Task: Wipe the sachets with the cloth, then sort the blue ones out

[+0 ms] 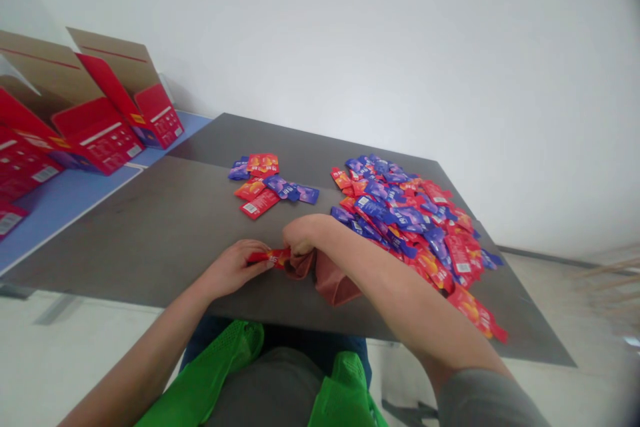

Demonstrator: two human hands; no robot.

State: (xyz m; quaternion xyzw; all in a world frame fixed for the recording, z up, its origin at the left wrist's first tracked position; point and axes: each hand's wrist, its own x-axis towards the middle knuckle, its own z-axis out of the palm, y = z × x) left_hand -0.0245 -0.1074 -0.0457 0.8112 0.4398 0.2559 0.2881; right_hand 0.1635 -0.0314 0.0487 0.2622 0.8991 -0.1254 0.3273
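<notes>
My left hand [243,268] is closed on one end of a red packet [276,257] near the table's front edge. The packet's other end meets a brownish-pink cloth or pouch [335,282]. Over that cloth bends my right hand [300,235], its fingers curled down and mostly hidden, so what they grip is unclear. A small group of red and purple packets [261,202] lies beyond my hands to the left. To the right, a large heap of red and purple packets [410,213] spreads beside and behind my right forearm.
Open red cardboard boxes [107,137] with raised brown flaps stand on a blue surface [75,203] at the left. The dark grey table [150,227] ends close to my body. A white wall rises behind it.
</notes>
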